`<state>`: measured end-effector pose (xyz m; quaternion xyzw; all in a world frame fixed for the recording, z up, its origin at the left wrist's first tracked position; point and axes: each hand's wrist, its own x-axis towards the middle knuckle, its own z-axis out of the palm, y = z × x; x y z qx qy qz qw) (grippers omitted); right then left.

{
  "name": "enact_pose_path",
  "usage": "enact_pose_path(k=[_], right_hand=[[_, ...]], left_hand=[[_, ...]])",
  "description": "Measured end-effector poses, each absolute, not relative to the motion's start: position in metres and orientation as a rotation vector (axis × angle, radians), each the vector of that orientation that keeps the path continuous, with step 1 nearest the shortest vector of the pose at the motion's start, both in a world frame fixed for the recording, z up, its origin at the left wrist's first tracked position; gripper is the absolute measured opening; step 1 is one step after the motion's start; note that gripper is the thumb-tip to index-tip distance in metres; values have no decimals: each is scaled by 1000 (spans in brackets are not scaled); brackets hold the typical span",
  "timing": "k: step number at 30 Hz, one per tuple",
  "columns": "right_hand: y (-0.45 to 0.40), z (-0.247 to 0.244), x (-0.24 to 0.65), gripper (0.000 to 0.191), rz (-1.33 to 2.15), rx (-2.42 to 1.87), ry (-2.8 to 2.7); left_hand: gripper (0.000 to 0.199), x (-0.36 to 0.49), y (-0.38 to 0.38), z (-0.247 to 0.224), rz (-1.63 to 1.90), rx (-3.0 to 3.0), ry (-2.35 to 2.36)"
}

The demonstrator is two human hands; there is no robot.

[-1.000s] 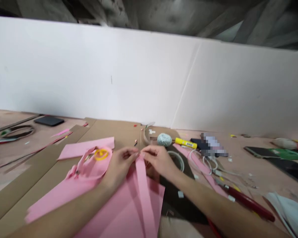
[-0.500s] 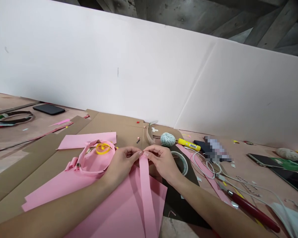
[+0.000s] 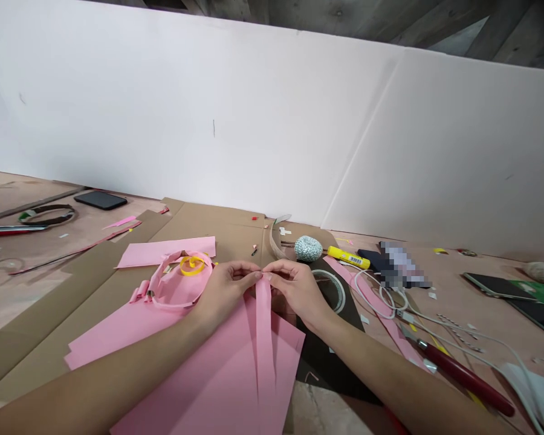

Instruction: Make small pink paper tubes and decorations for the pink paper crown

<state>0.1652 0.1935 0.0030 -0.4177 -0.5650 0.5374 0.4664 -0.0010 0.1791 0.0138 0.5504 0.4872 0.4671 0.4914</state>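
A long pink paper strip (image 3: pixel 265 338) hangs toward me, its far end pinched between the fingertips of both hands. My left hand (image 3: pixel 229 289) grips that end from the left, thumb and forefinger closed. From the right, my right hand (image 3: pixel 297 290) pinches the same end, so the fingertips of both hands nearly meet. Beneath the strip lie large pink paper sheets (image 3: pixel 181 368). Just beyond my left wrist rests a pink paper ring (image 3: pixel 156 278) with a small yellow paper loop (image 3: pixel 192 266) in it.
Cardboard (image 3: pixel 236 232) covers the middle. Right lie a tape roll (image 3: pixel 342 293), a patterned round object (image 3: pixel 308 248), a yellow glue stick (image 3: pixel 348 257), a white cable (image 3: pixel 381 314) and a red-handled knife (image 3: pixel 466 374) with its blade showing. A white board (image 3: pixel 254 121) stands behind; a phone (image 3: pixel 100 200) lies left.
The pink strip has turned slightly, so it looks narrower near my fingers. Both hands stay pinched on its end. The whole view has shifted a little.
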Motion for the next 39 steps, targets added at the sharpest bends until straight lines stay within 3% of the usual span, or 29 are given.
enact_pose_path(k=[27,39], right_hand=[[187,-1,160,27,1464,-1022,-1186],[189,-2,157,24,1445,-1010,-1195]], left_hand=[[16,-4,180,6,1155,1327,1100],[18,-7,182,2,1131,1349,1104]])
